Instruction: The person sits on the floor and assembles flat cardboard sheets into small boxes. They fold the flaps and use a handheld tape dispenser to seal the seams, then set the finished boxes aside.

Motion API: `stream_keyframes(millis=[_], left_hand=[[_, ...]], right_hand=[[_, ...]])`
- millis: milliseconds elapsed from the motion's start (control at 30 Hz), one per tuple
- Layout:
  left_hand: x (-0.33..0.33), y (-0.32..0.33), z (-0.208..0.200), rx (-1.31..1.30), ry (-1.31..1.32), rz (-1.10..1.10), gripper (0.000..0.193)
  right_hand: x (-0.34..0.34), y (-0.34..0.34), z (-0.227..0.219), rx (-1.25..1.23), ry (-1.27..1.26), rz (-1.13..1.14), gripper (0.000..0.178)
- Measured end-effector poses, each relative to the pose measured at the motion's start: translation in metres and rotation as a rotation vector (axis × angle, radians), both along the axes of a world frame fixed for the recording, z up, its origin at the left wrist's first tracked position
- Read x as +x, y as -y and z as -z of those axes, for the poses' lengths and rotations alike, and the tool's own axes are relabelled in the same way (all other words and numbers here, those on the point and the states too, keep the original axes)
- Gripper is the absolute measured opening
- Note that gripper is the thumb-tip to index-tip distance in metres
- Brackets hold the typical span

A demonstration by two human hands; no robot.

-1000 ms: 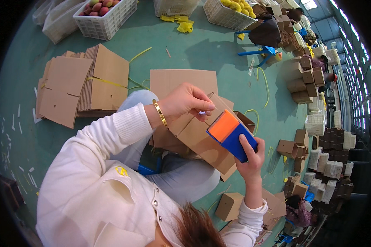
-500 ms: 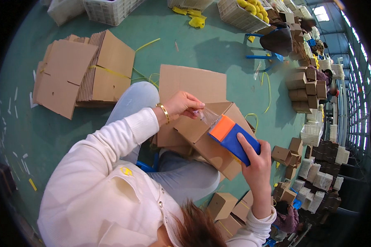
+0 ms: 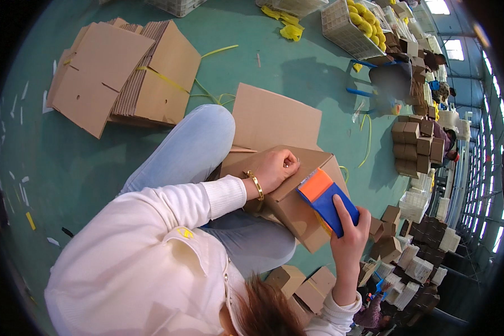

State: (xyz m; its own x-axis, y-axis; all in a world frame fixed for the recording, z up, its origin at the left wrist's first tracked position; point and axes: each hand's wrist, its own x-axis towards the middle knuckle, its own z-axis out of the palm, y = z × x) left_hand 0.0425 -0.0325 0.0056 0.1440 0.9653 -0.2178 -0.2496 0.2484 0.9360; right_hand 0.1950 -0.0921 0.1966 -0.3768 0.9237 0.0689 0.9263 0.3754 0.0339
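My right hand (image 3: 353,225) grips a blue and orange tape dispenser (image 3: 329,200), its orange end tilted toward a brown cardboard box (image 3: 303,210). The dispenser is over the right part of the box. With its fingers curled in, my left hand (image 3: 274,169) lies on the top of the same box. Whether a tape end is between these fingers cannot be seen. The box leans against my bent legs, and a flat cardboard flap or sheet (image 3: 275,117) stands out beyond it.
A strapped stack of flattened cartons (image 3: 165,84) is on the green floor at the left. Folded boxes (image 3: 313,288) sit at the lower right. A blue-framed stool (image 3: 391,84) and a white crate of yellow netted goods (image 3: 350,33) stand at the far right. Yellow straps (image 3: 365,143) litter the floor.
My left hand came down from holding a stretched strip of clear tape onto the box. That strip no longer shows. The box turned somewhat, and the whole view shifted.
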Motion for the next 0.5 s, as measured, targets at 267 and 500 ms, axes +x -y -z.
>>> stream_keyframes(millis=[267, 500], left_hand=[[-0.004, 0.013, 0.060, 0.009, -0.352, -0.164, 0.029], [-0.028, 0.031, -0.007, 0.513, 0.205, 0.120, 0.040]], right_hand=[[-0.002, 0.001, 0.003, 0.038, -0.004, -0.016, 0.066], [0.004, 0.002, 0.006, 0.051, -0.029, -0.008, 0.066]])
